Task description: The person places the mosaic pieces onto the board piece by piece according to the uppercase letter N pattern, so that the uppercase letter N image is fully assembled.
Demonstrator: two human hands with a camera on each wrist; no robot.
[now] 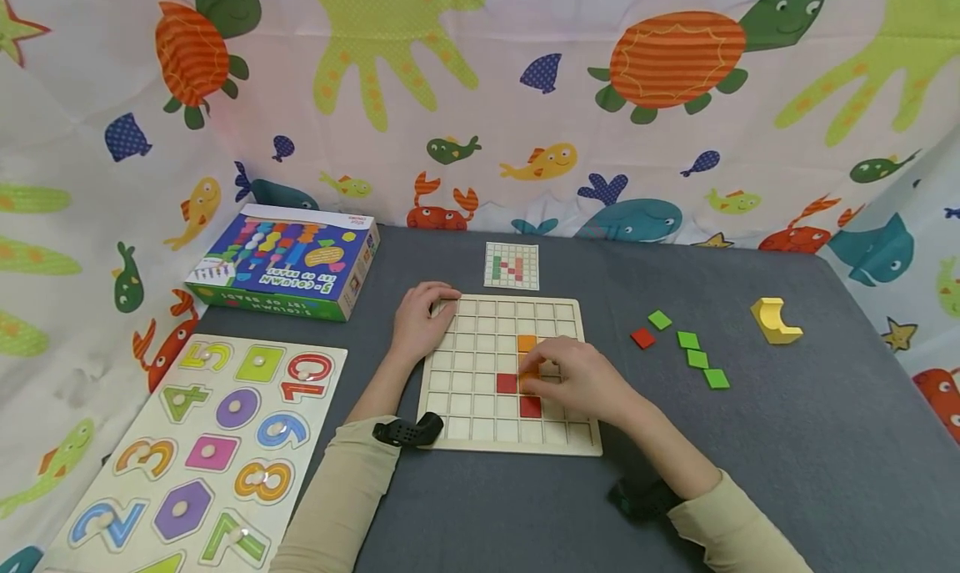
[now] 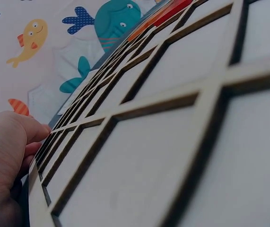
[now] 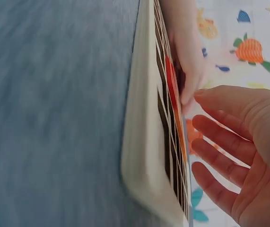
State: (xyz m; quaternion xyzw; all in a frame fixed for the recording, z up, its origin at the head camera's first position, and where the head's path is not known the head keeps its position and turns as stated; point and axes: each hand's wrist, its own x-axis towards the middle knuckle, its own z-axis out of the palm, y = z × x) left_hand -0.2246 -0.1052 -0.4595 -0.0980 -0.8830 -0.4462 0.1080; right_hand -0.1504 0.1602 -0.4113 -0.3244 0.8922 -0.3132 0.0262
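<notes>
At the middle of the dark grey worktop (image 1: 825, 473) lies a pale, wood-like square grid board (image 1: 462, 360), with thin orange square tiles (image 1: 527, 343) and flat red square tiles (image 1: 507, 383) near its centre. The left hand (image 1: 422, 321) holds the far left corner, its fingers bent round it; the right hand (image 1: 576, 378) has its fingers curved over the orange tiles, and I cannot tell whether they pinch one. Tiles look light, stiff, perhaps slippery, best taken by opposite edges; the board seems rigid, best steadied by its rim.
</notes>
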